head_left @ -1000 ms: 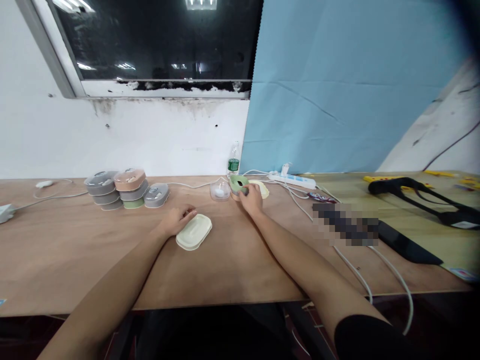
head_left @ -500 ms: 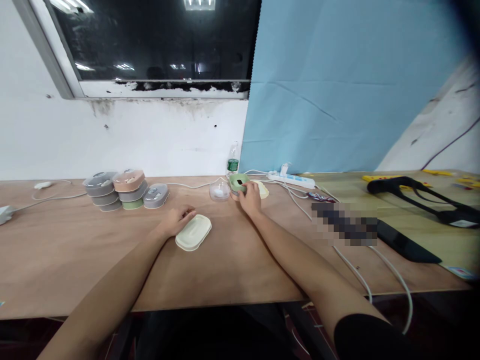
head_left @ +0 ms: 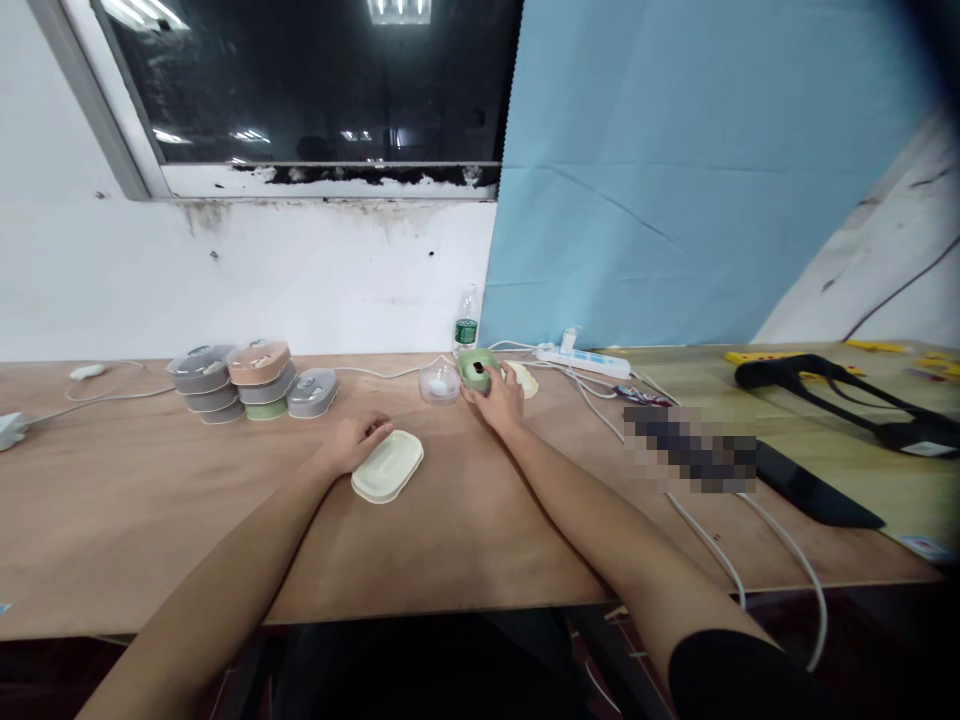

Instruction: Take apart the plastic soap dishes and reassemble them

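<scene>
Fingers of the right hand [head_left: 501, 400] curl round a green round case [head_left: 475, 368] at the far side of the worktop [head_left: 225, 520], the grip pinching its side. The case seems tipped up, though at this distance that is unsure. The left hand [head_left: 354, 440] lies loosely spread, holding nothing, fingertips against a cream lid [head_left: 388, 466]. Picking up the green case looks to be the step in hand. Lifting it clear calls for missing the clear dome [head_left: 439, 382] just beside it.
</scene>
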Demonstrator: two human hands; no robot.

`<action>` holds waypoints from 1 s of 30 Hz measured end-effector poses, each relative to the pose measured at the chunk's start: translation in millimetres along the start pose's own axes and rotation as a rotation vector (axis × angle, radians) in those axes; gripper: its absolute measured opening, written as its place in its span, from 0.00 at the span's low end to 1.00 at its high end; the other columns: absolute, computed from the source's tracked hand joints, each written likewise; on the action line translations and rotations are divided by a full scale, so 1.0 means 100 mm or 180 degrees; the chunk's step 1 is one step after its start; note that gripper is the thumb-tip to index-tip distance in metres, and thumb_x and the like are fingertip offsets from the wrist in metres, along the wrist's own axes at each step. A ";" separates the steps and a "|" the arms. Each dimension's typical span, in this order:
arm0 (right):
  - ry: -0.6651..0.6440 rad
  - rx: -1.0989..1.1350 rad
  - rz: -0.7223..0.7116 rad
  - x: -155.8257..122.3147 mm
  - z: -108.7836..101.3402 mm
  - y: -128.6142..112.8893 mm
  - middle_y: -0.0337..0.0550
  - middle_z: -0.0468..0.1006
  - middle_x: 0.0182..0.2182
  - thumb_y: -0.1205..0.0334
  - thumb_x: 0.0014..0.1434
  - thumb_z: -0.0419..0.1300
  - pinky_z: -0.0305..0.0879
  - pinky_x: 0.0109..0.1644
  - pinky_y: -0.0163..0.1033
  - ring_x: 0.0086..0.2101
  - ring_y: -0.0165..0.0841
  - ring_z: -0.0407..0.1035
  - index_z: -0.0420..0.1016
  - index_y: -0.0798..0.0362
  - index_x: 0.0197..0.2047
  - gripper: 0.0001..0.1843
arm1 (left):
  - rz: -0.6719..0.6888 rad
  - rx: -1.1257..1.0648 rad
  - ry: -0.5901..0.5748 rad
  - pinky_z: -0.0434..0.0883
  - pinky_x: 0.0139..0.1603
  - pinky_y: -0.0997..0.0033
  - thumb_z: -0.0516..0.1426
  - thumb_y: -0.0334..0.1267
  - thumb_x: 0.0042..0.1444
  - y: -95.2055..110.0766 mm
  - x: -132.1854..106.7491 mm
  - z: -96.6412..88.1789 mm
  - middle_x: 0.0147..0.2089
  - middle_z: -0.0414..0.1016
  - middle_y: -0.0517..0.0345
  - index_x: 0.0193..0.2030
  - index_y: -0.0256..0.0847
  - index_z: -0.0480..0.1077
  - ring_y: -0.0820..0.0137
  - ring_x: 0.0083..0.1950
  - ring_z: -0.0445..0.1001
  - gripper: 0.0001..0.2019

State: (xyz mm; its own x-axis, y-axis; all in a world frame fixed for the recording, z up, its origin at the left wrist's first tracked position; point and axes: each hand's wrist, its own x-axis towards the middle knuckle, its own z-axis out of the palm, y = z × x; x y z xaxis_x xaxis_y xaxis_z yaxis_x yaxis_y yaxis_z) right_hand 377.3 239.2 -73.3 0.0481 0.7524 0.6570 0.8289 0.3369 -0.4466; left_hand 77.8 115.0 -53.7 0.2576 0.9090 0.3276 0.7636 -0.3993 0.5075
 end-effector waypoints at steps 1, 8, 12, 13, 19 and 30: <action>-0.0039 -0.0005 0.0034 0.00 0.00 0.01 0.54 0.60 0.59 0.57 0.50 0.63 0.55 0.59 0.57 0.57 0.48 0.58 0.69 0.49 0.54 0.27 | 0.0002 0.0002 -0.0007 0.70 0.44 0.63 0.46 0.56 0.62 0.00 0.00 0.00 0.45 0.78 0.53 0.49 0.43 0.72 0.63 0.42 0.75 0.23; 0.0091 0.0164 0.0107 0.01 0.01 0.06 0.53 0.61 0.57 0.55 0.51 0.63 0.56 0.61 0.52 0.56 0.46 0.60 0.71 0.52 0.52 0.24 | -0.0001 -0.0009 -0.0021 0.70 0.43 0.64 0.46 0.56 0.62 0.01 0.00 -0.01 0.46 0.78 0.53 0.50 0.43 0.72 0.63 0.43 0.75 0.24; 0.0134 0.0255 0.0175 0.01 0.02 0.07 0.53 0.62 0.57 0.53 0.52 0.63 0.60 0.58 0.50 0.53 0.45 0.63 0.72 0.52 0.51 0.24 | 0.0033 0.0003 -0.0003 0.70 0.44 0.64 0.46 0.56 0.62 -0.02 0.01 0.01 0.46 0.78 0.54 0.49 0.43 0.72 0.63 0.43 0.75 0.23; 0.0143 0.0276 0.0169 0.02 0.02 0.07 0.52 0.62 0.57 0.53 0.52 0.62 0.61 0.57 0.50 0.52 0.45 0.64 0.72 0.51 0.51 0.23 | 0.0035 0.0002 0.0003 0.70 0.44 0.64 0.47 0.56 0.62 -0.03 0.01 0.01 0.46 0.78 0.53 0.49 0.43 0.72 0.63 0.43 0.75 0.23; 0.0208 0.0380 0.0245 0.01 0.00 0.05 0.51 0.61 0.57 0.52 0.52 0.62 0.64 0.54 0.48 0.51 0.43 0.66 0.72 0.51 0.47 0.20 | 0.0004 -0.0004 0.0005 0.70 0.45 0.64 0.46 0.57 0.62 -0.02 0.00 0.01 0.46 0.78 0.53 0.50 0.43 0.72 0.63 0.44 0.75 0.24; 0.0077 0.0210 0.0380 0.00 -0.02 0.02 0.50 0.61 0.56 0.48 0.52 0.62 0.65 0.50 0.49 0.46 0.43 0.68 0.70 0.51 0.40 0.17 | 0.0002 0.0005 -0.0039 0.70 0.45 0.63 0.46 0.56 0.62 0.00 0.01 -0.01 0.46 0.78 0.52 0.49 0.43 0.72 0.62 0.43 0.75 0.24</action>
State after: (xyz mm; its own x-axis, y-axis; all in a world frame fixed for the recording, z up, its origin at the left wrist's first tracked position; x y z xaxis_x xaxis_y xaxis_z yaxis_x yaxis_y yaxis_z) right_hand 380.4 238.5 -73.4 0.1584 0.7758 0.6108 0.7780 0.2828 -0.5610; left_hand 77.7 115.4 -52.7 0.2654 0.9101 0.3182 0.7644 -0.3998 0.5059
